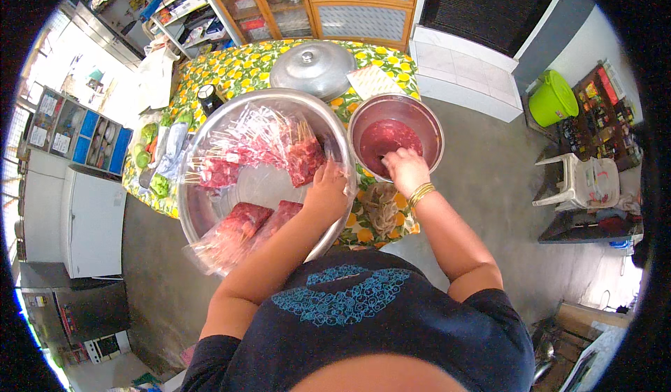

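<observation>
Handling red mixture (386,135) in the round silver metal pot (363,118) seems your step; next calls for a gentle pinch. Whether your right hand (407,170) or left hand (328,186) grips anything, I cannot tell.

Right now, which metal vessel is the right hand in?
The smaller pot at right, with red contents: the right hand dips in. The wider basin holds skewered meat, the left hand over it.
</observation>
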Available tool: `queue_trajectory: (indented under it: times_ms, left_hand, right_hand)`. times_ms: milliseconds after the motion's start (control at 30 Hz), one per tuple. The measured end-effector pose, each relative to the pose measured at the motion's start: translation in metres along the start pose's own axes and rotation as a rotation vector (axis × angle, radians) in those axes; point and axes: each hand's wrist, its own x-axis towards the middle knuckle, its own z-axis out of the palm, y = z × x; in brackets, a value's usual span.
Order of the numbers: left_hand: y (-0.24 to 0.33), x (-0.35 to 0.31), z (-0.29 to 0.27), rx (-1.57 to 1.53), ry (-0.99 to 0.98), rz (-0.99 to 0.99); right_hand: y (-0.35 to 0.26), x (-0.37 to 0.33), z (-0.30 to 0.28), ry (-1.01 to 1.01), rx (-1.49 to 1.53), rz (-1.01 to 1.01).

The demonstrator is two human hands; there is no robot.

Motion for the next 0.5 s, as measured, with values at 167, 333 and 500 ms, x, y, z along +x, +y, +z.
queue_trajectory:
  times_ms: [167,333,500]
  left_hand:
    - [-0.005,-0.010,0.004,-0.100,0.014,0.015]
    - [-0.024,-0.027,0.015,-0.242,0.030,-0.111]
    - [-0.054,-0.009,0.005,-0.591,-0.066,-0.102]
  right_hand:
    - [0.034,0.015,-0.012,0.158,0.277,0.375]
    - [0.054,0.030,0.005,0.306,0.673,0.638]
    - [0.071,0.045,0.048,0.418,0.741,0.692]
